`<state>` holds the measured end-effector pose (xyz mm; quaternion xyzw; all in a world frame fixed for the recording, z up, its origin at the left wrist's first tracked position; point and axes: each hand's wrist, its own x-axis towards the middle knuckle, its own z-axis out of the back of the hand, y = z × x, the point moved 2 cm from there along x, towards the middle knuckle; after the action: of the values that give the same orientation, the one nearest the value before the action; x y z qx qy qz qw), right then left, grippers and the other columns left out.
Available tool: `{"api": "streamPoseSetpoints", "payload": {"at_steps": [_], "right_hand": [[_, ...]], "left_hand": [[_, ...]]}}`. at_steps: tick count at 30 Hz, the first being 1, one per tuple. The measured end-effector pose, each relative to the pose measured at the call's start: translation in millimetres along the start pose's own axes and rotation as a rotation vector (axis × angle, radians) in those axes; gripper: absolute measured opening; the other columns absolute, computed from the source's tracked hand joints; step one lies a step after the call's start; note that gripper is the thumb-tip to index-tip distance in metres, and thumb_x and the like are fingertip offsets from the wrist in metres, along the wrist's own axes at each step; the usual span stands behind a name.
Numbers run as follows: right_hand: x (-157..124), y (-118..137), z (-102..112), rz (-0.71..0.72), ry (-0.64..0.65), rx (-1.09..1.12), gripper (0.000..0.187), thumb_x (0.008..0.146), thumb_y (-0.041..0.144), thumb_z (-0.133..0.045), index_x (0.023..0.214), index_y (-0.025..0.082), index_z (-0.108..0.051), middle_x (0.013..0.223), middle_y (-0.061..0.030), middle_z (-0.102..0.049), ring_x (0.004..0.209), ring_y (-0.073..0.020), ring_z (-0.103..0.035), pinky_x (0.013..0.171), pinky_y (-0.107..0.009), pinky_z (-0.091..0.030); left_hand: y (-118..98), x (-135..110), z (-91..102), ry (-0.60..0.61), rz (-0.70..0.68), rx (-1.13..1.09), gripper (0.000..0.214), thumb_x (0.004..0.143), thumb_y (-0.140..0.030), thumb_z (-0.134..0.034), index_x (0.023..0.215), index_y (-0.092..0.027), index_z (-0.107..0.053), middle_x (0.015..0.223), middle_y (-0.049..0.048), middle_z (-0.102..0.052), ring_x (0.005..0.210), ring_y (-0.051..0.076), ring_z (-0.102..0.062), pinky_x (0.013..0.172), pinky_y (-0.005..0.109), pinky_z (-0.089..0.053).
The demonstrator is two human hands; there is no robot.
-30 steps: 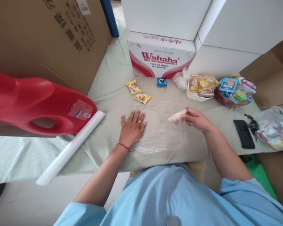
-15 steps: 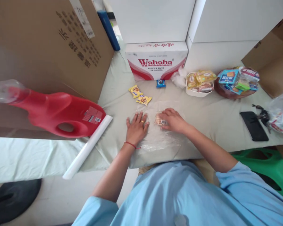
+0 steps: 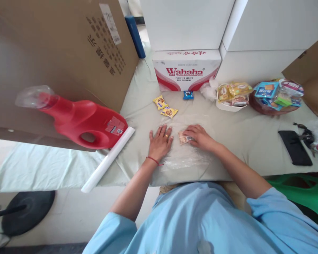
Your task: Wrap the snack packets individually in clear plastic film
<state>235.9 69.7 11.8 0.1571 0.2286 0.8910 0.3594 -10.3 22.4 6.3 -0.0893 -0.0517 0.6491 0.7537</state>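
My left hand lies flat with fingers spread on a clear plastic sheet or bag on the cloth-covered table. It holds nothing. My right hand curves its fingers over a small brownish snack packet, which rests on the plastic and is partly covered by those fingers. Beyond the left hand are two yellow snack packets touching each other. Farther back, a small blue packet sits against the Wahaha carton.
A red jug and a white roll lie at left by a big cardboard box. The Wahaha carton stands behind. At right are a white tub of snacks, a brown bowl of snacks and a black phone.
The view has shifted, so everything appears a little farther right. My left hand stays flat in place. My right hand and the brownish packet have barely moved, slightly toward me.
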Motion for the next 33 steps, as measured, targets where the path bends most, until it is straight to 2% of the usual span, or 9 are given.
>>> {"api": "streamPoseSetpoints", "payload": {"at_steps": [4, 8, 12, 16, 19, 24, 27, 30, 33], "right_hand": [[-15.7, 0.8, -0.8, -0.045, -0.038, 0.065, 0.058, 0.097, 0.036, -0.067, 0.153, 0.027, -0.056, 0.161, -0.0168, -0.049, 0.151, -0.0344, -0.044, 0.124, -0.065, -0.032], [-73.4, 3.9, 23.3, -0.062, -0.088, 0.190, 0.058, 0.101, 0.046, -0.064, 0.155, 0.029, -0.053, 0.158, -0.0161, -0.052, 0.146, -0.0306, -0.051, 0.120, -0.055, -0.045], [-135.5, 11.2, 18.8, -0.105, -0.051, 0.162, 0.057, 0.096, 0.046, -0.073, 0.149, 0.031, -0.059, 0.156, -0.0148, -0.055, 0.143, -0.0324, -0.055, 0.116, -0.055, -0.051], [-160.8, 19.0, -5.2, -0.139, -0.234, 0.077, 0.019, 0.104, 0.032, -0.061, 0.113, 0.028, -0.077, 0.134, -0.0121, -0.072, 0.126, -0.0292, -0.066, 0.108, -0.054, -0.056], [-157.2, 21.2, -5.0, -0.122, -0.294, 0.135, 0.019, 0.105, 0.030, -0.058, 0.105, 0.027, -0.077, 0.117, -0.0091, -0.078, 0.113, -0.0257, -0.070, 0.101, -0.048, -0.058], [-126.3, 2.1, 33.3, -0.227, -0.210, 0.279, 0.022, 0.105, 0.037, -0.056, 0.106, 0.027, -0.076, 0.095, -0.0041, -0.078, 0.088, -0.0199, -0.073, 0.083, -0.034, -0.058], [-91.0, -21.2, 51.3, -0.312, -0.218, 0.282, 0.027, 0.103, 0.042, -0.057, 0.106, 0.024, -0.077, 0.092, -0.0037, -0.078, 0.083, -0.0197, -0.072, 0.079, -0.031, -0.055], [-53.0, -39.5, 56.6, -0.391, -0.155, 0.147, 0.027, 0.100, 0.035, -0.055, 0.102, 0.020, -0.077, 0.092, -0.0068, -0.077, 0.085, -0.0217, -0.070, 0.082, -0.033, -0.054], [-29.8, -35.6, 59.4, -0.454, -0.149, -0.142, 0.024, 0.095, 0.022, -0.057, 0.104, 0.018, -0.079, 0.104, -0.0147, -0.075, 0.099, -0.0280, -0.066, 0.091, -0.040, -0.052]], "left_hand": [[6.5, -5.3, 1.6, -0.079, 0.029, -0.070, 0.060, 0.110, -0.046, -0.024, 0.164, -0.026, -0.040, 0.178, 0.0100, -0.022, 0.165, 0.028, -0.024, 0.130, 0.063, -0.021], [13.7, -30.6, 6.8, -0.193, -0.032, -0.115, 0.055, 0.108, -0.037, -0.030, 0.159, -0.024, -0.049, 0.174, 0.0112, -0.034, 0.165, 0.025, -0.022, 0.133, 0.058, -0.014], [18.2, -70.7, 2.7, -0.025, -0.364, -0.211, 0.057, 0.107, -0.045, -0.040, 0.160, -0.023, -0.046, 0.161, 0.0130, -0.055, 0.158, 0.025, -0.041, 0.134, 0.054, -0.011], [25.1, -100.4, -6.1, 0.073, -0.515, -0.273, 0.067, 0.097, -0.061, -0.060, 0.151, -0.022, -0.055, 0.164, 0.0162, -0.050, 0.158, 0.032, -0.040, 0.133, 0.059, -0.013], [30.6, -101.5, -5.5, 0.062, -0.452, -0.373, 0.031, 0.106, -0.041, -0.049, 0.122, -0.026, -0.072, 0.150, 0.0097, -0.066, 0.149, 0.027, -0.053, 0.131, 0.056, -0.024], [36.7, -59.7, 16.0, 0.075, -0.241, -0.573, 0.034, 0.106, -0.044, -0.044, 0.107, -0.026, -0.072, 0.119, 0.0057, -0.081, 0.117, 0.023, -0.073, 0.120, 0.049, -0.044], [37.1, -20.0, 28.3, 0.079, -0.108, -0.593, 0.038, 0.102, -0.050, -0.046, 0.102, -0.024, -0.073, 0.101, 0.0053, -0.081, 0.094, 0.024, -0.074, 0.094, 0.039, -0.056], [33.5, 13.2, 30.6, 0.018, -0.001, -0.531, 0.032, 0.096, -0.046, -0.049, 0.092, -0.022, -0.071, 0.084, 0.0047, -0.076, 0.076, 0.022, -0.068, 0.077, 0.035, -0.054], [29.3, 29.1, 23.8, -0.054, 0.052, -0.497, 0.027, 0.094, -0.040, -0.051, 0.092, -0.021, -0.070, 0.088, 0.0068, -0.074, 0.075, 0.023, -0.065, 0.078, 0.037, -0.052]]}}
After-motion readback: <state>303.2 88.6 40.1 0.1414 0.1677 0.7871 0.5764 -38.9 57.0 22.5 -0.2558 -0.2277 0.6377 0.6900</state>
